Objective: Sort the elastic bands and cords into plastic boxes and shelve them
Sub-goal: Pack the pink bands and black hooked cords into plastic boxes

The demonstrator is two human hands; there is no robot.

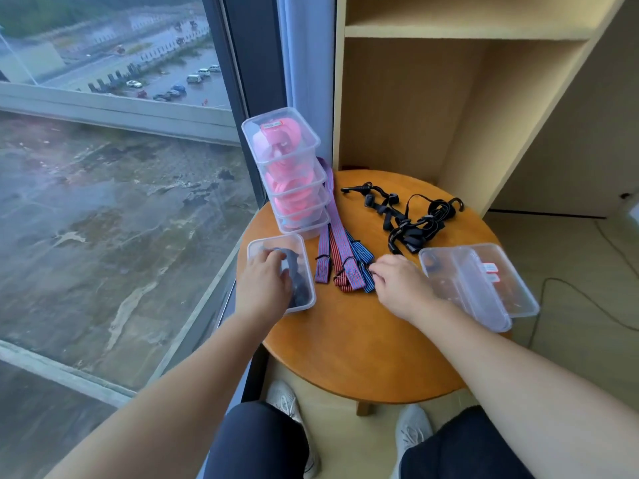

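- Nearest, the left hand (262, 281) reaches into an open box (304, 271) at the desk's left edge. Its fingers are bent down onto a dark cord (299, 288) inside, and I cannot tell whether they grip it or merely press it.
- Just beside that, the right hand (397, 285) sits at the near ends of the striped bands (340, 257), its curled fingers nipping the hooked end of the bluest one.
- Those bands lie flat and side by side, their long axis running away from the person towards the window corner. The hooked ends are closest, so a pull would be straight back, and the right hand is the nearer one.
- They look like flat woven elastic, striped red, purple and blue, limp, with small metal hooks.
- To the right, clear lidded boxes (484, 288) overlap at the edge of the desk (363, 347).
- Farther back, black cords (408, 223) with hooks lie tangled and unsorted.
- Behind the open box stands a stack of boxes (287, 174) holding pink bands (287, 198).
- Beyond, the shelf unit (449, 32) waits.
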